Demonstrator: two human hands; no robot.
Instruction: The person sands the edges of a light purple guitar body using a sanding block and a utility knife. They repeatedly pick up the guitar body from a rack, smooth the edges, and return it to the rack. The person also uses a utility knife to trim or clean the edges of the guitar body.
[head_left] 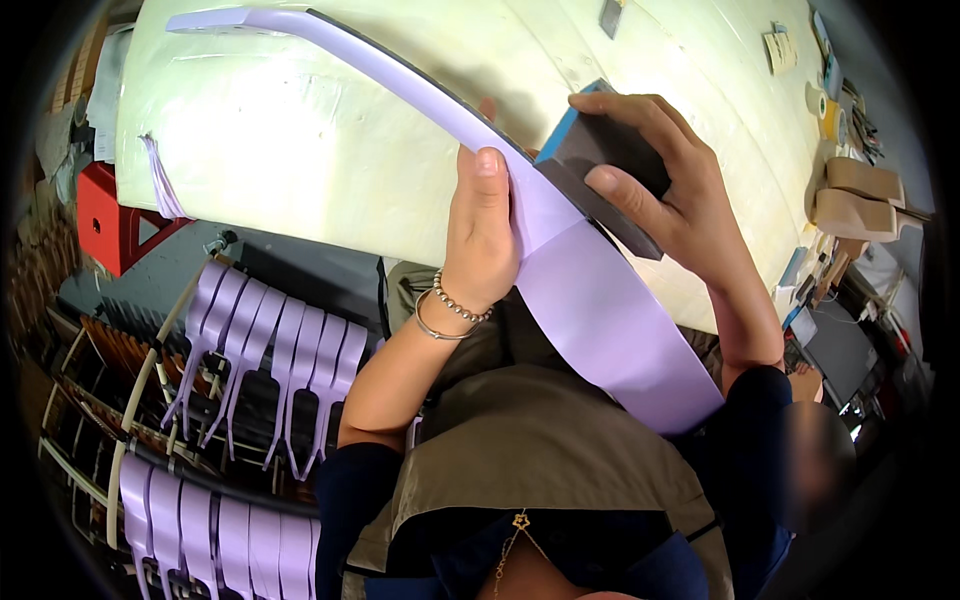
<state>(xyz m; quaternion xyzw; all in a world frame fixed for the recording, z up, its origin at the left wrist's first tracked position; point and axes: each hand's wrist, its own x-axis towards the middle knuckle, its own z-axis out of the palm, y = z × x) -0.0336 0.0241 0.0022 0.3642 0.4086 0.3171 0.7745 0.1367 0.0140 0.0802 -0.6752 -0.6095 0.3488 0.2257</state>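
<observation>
A long lilac leather-like strap (616, 318) runs from the far left of the table down to my right elbow. It is wide and bent near me, narrow and dark-edged at its far end. My left hand (482, 225) is closed around its middle, thumb on top; the other fingers are partly hidden behind it. In my right hand (685, 185) is a dark grey block (612, 158) with a blue side, gripped between thumb and fingers. The block's lower edge lies along the strap's right edge, apparently touching it.
A pale, plastic-like covering tops the table (300, 140). Lilac straps hang on a rack (150, 385) at lower left, near a red metal piece (108, 220). Tan blocks (855, 212) and tape rolls (830, 118) line the right side. A person (815, 465) is at the right.
</observation>
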